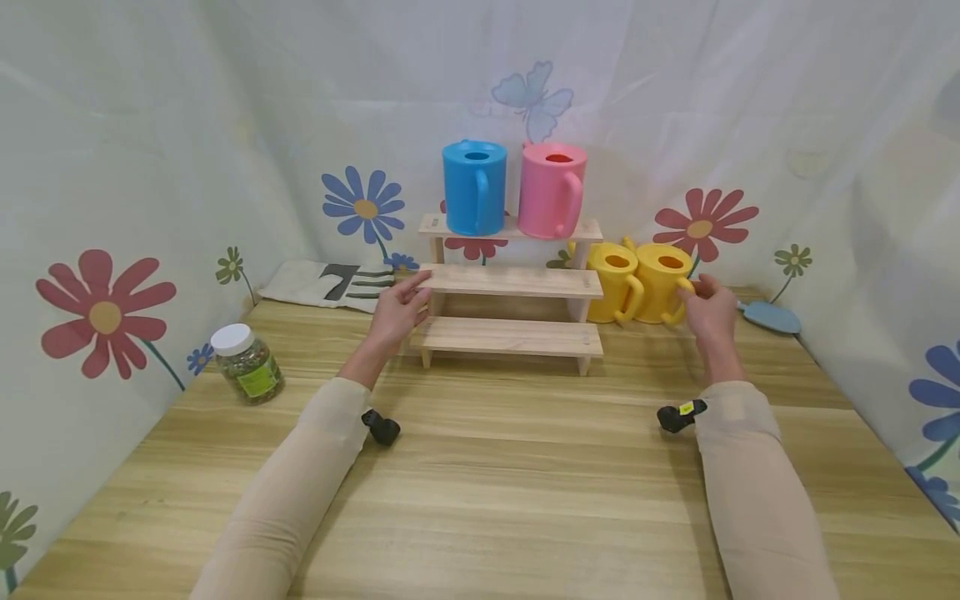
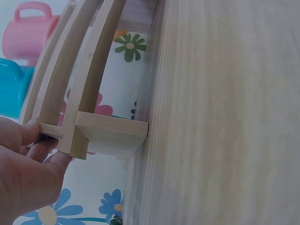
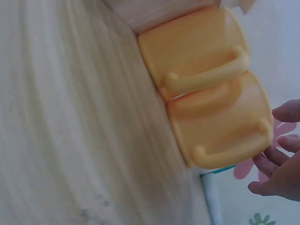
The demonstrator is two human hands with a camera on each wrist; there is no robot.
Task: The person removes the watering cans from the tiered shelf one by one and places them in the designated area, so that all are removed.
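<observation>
My left hand (image 1: 401, 313) holds the left end of a three-step wooden stand (image 1: 510, 281); in the left wrist view its thumb lies over the middle board and its fingers curl below. A blue watering can (image 1: 476, 190) and a pink watering can (image 1: 552, 192) stand upright on the top step. Two yellow watering cans, the left one (image 1: 609, 283) and the right one (image 1: 660, 282), stand side by side on the table at the stand's right. My right hand (image 1: 711, 310) is beside the right one's handle (image 3: 234, 152), fingers loosely bent around no object.
On the table's left stands a jar (image 1: 251, 367) with a white lid and green label. A pale work glove (image 1: 330, 285) lies at the back left. Right of my right hand lies a blue-grey trowel (image 1: 771, 317). Flowered curtain (image 1: 825, 125) hangs behind and beside the wooden table (image 1: 517, 492).
</observation>
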